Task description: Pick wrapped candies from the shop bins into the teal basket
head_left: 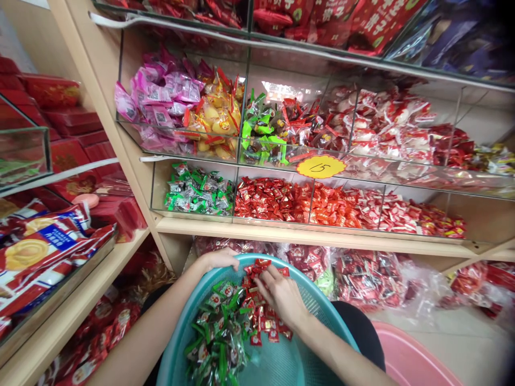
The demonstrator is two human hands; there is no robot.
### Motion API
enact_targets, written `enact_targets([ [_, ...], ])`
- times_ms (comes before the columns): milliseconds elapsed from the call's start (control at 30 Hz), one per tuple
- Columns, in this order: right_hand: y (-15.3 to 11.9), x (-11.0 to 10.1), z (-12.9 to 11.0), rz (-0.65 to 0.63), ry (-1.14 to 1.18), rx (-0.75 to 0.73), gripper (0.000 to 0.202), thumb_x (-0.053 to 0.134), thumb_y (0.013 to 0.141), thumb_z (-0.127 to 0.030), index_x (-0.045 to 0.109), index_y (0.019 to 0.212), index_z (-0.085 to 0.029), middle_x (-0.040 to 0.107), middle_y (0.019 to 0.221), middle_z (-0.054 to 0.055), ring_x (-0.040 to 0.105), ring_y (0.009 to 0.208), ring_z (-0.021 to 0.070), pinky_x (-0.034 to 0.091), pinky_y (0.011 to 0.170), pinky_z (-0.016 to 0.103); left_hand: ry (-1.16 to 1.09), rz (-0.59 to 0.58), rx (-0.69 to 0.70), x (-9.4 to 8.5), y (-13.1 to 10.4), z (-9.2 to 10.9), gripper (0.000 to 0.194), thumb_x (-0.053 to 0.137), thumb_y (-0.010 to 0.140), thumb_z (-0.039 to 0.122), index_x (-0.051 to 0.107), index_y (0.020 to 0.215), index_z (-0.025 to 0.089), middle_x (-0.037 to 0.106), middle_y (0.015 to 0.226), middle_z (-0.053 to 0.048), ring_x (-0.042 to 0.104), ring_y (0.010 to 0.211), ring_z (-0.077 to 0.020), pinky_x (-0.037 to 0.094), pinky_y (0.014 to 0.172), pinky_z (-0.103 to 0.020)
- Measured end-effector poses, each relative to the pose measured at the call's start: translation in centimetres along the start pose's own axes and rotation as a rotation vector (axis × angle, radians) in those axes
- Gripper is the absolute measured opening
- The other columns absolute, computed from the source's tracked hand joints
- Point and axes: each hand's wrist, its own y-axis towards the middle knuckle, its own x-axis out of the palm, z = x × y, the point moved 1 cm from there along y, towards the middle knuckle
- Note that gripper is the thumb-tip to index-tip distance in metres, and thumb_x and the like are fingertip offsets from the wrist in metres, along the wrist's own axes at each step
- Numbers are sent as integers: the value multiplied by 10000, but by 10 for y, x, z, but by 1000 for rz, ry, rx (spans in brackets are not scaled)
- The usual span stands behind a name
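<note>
A teal plastic basket [322, 300] with mesh walls sits low before me. My left hand [220, 259] is closed over its far-left rim. Inside the basket, my right hand [284, 295] reaches into red-wrapped candies [267, 324]; its fingers curl down among them, and the fingertips are partly hidden. Candies in green and clear wrappers [221, 332] lie heaped on the left side of the basket, touching the red ones.
Above the basket, shelf bins hold green-wrapped candies [199, 190], red candies [265, 198] and other sweets. A yellow tag [321, 166] reads 15. Bagged candies [368, 276] lie under the shelf. A pink tub [406, 354] stands right; snack packs [52, 252] line the left shelf.
</note>
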Motion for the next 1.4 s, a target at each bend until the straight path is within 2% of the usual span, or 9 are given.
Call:
enact_targets([
  [167, 70, -61, 10, 194, 70, 9, 264, 316, 902, -343, 531, 874, -192, 536, 865, 35, 553, 698, 121, 356, 596, 215, -6, 28, 0, 1, -3, 4, 266, 568, 500, 206, 663, 742, 149, 638, 626, 11, 561, 535, -142, 433, 481, -214],
  [267, 121, -76, 18, 248, 52, 116, 227, 375, 875, -352, 524, 950, -199, 529, 950, 48, 552, 792, 148, 376, 649, 239, -15, 36, -14, 1, -4, 5, 256, 556, 488, 191, 656, 720, 148, 619, 576, 20, 548, 503, -140, 430, 463, -218],
  [467, 188, -58, 19, 80, 96, 350, 380, 505, 767, -487, 518, 1003, -190, 524, 1056, 91, 562, 883, 204, 416, 685, 293, -24, 61, -22, 0, 0, -2, 249, 560, 483, 190, 657, 709, 150, 616, 579, 20, 549, 509, -140, 436, 473, -217],
  [767, 204, -51, 17, 70, 136, 451, 283, 550, 725, -358, 564, 934, -168, 580, 993, 100, 574, 877, 231, 426, 692, 314, -42, 29, 2, -1, 1, -2, 182, 553, 488, 195, 615, 655, 155, 594, 550, 32, 529, 474, -128, 419, 459, -223],
  [933, 174, -76, 20, 222, 245, 327, 239, 532, 726, -370, 559, 848, -165, 584, 879, 52, 549, 810, 175, 400, 693, 279, -30, 9, 25, -1, 1, -2, 182, 548, 500, 194, 619, 662, 154, 589, 545, 32, 528, 482, -125, 418, 464, -217],
  [1067, 107, -87, 23, 266, 358, 113, 192, 510, 759, -350, 527, 814, -167, 558, 829, 20, 518, 755, 136, 386, 678, 249, -19, 3, 9, -1, 1, -1, 257, 549, 508, 202, 643, 740, 146, 624, 609, 10, 561, 536, -145, 435, 494, -226],
  [1133, 66, -79, 30, 158, 353, 55, 161, 492, 778, -325, 521, 837, -177, 542, 828, 18, 518, 748, 135, 383, 667, 246, 5, 21, -13, 0, 1, 0, 270, 554, 504, 206, 645, 748, 138, 632, 626, 0, 573, 559, -155, 436, 500, -226],
  [1233, 11, -55, 49, -58, 239, 101, 126, 479, 792, -304, 519, 844, -196, 532, 852, 18, 531, 709, 126, 381, 630, 239, 60, 42, -26, 0, 0, 4, 251, 554, 507, 212, 642, 732, 142, 630, 631, 4, 575, 575, -156, 433, 498, -217],
  [1400, -48, -19, 70, -326, -100, 168, 113, 487, 782, -226, 529, 872, -171, 552, 913, 64, 593, 688, 154, 380, 546, 239, 78, 18, -8, -1, 1, 4, 282, 540, 530, 224, 648, 781, 151, 641, 667, 7, 580, 593, -153, 414, 478, -198],
])
